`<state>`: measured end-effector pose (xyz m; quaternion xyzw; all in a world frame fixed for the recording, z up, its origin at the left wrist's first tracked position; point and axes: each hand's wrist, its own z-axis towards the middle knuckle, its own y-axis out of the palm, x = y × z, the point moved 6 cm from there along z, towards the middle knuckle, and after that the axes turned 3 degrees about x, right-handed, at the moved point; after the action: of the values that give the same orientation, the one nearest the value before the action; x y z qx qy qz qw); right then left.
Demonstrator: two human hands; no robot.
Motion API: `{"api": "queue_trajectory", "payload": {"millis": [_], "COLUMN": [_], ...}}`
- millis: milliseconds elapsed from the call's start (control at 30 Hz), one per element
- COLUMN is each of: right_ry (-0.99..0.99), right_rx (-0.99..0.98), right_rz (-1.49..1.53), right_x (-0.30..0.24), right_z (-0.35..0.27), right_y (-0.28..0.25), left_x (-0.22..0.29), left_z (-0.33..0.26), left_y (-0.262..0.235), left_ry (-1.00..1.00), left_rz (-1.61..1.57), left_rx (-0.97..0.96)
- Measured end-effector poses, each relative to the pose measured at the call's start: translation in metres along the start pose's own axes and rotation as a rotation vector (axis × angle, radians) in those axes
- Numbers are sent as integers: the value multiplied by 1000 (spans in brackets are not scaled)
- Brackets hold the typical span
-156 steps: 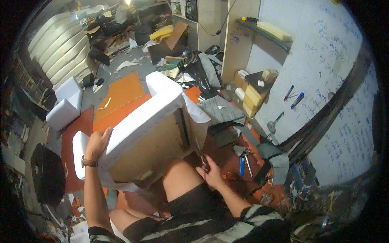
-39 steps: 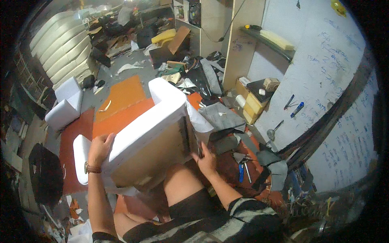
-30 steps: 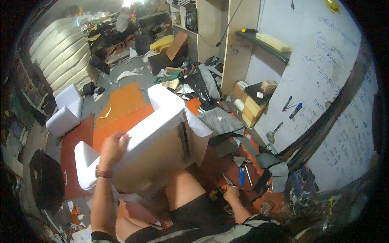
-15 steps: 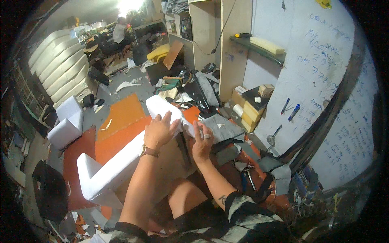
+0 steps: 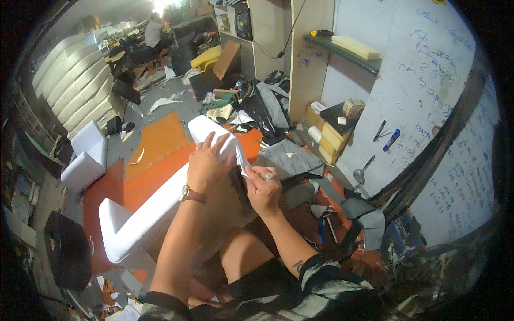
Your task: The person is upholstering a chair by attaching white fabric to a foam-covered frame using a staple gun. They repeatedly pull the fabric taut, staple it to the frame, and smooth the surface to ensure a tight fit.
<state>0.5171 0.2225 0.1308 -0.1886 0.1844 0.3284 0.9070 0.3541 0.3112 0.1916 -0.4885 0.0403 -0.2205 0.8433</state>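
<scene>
Where the white upholstery cover (image 5: 240, 152) comes off the upper end of the white padded furniture frame (image 5: 155, 211), its loose edge is pinched between the closed fingers of the right hand (image 5: 263, 188), just below the left hand (image 5: 208, 163). The left hand is laid flat on the frame's corner, its fingers spread and pressed onto the same white material, and a watch with a brown strap (image 5: 193, 195) is worn at the wrist. Both forearms are raised from the lower edge, with the bare knee (image 5: 243, 257) directly under them. The frame is an angular, L-shaped piece with smooth white covering outside and a brown board face underneath; it is propped across the lap and slopes down to the left. Orange sheet material (image 5: 155, 144) is spread on the floor beneath and beyond it. Grey fabric offcuts (image 5: 289, 160) lie just to the right. Farther off, a small white upholstered chair (image 5: 85, 155) stands at the left, and stacked white cushions (image 5: 75, 91) are leaned against the far wall.
</scene>
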Motion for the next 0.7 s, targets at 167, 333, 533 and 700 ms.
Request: {"api": "queue_trajectory", "payload": {"millis": [167, 333, 533, 700], "right_ry": [2, 141, 419, 301], "right_rx": [-39, -128, -126, -132], "right_rz": [-28, 9, 224, 16], "right_x": [-7, -9, -5, -5], "right_z": [-1, -2, 15, 27], "right_y": [0, 6, 9, 15], "left_x": [23, 27, 28, 28], "left_z": [7, 2, 4, 2], "left_y": [-6, -6, -2, 3], "left_ry": [233, 230, 174, 163], "left_rz": [-122, -62, -40, -14], "left_rx": [-34, -25, -78, -78]}}
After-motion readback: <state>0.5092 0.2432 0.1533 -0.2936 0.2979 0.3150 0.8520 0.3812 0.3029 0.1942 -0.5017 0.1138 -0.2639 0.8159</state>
